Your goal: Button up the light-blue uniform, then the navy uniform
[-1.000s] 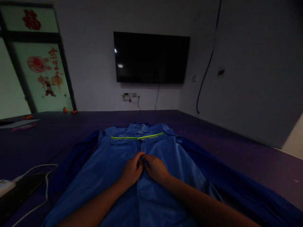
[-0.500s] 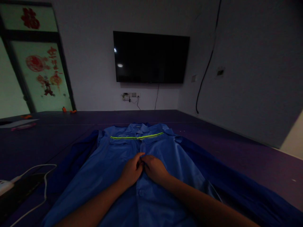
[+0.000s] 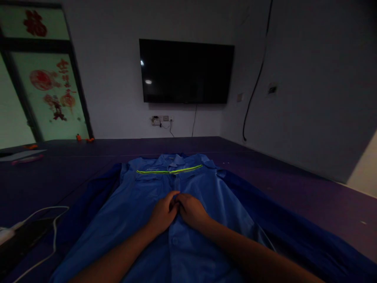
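Note:
A blue work shirt point(image 3: 206, 192) with a yellow-green reflective stripe point(image 3: 169, 171) across the chest lies flat on a dark purple surface point(image 3: 309, 192), collar away from me. My left hand point(image 3: 161, 214) and my right hand point(image 3: 191, 210) meet at the shirt's front placket, mid-chest. Both have their fingers curled and pinched on the fabric edge where the two hands touch. What sits between the fingertips is too small and dark to make out beyond the cloth.
A white cable point(image 3: 44, 212) and a dark flat device point(image 3: 20, 239) lie at the left. A black wall screen point(image 3: 185, 70) hangs ahead, above a wall socket point(image 3: 160, 119). Small orange items point(image 3: 84, 138) sit at the far left edge.
Both hands stay pinched together at the placket. The view has shifted slightly; the shirt has not moved.

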Action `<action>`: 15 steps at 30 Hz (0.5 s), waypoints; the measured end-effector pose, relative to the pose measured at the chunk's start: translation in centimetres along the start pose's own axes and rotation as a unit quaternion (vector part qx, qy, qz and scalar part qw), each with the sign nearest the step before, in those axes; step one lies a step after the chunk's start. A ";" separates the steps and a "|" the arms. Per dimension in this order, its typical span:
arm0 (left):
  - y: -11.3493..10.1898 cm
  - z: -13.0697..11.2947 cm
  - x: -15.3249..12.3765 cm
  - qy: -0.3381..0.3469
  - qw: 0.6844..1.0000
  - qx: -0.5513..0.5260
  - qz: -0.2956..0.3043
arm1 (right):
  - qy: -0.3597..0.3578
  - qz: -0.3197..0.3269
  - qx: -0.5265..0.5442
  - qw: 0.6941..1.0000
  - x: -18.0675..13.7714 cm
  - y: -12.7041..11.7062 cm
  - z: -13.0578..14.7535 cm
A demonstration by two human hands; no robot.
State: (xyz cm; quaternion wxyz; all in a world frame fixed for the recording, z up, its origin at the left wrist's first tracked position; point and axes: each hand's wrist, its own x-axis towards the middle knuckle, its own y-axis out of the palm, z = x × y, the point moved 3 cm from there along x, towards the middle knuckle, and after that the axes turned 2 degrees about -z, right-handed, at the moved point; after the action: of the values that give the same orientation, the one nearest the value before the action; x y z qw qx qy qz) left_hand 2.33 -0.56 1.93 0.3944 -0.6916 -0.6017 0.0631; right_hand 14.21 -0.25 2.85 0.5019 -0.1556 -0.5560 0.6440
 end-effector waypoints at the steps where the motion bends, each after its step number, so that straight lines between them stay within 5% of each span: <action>1: 0.0 0.0 0.0 0.001 1.000 0.001 0.000 | -0.001 -0.002 0.002 1.000 0.0 0.0 0.0; 15: -0.6 -0.4 -0.2 -0.076 0.993 0.090 -0.003 | 0.026 -0.031 0.041 0.998 0.0 0.0 -0.6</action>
State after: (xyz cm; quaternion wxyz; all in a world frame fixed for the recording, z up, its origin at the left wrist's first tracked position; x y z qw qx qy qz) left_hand 1.96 -0.95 2.48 0.4082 -0.6447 -0.6240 0.1683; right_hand 14.68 0.10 2.62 0.5416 -0.1338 -0.5204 0.6465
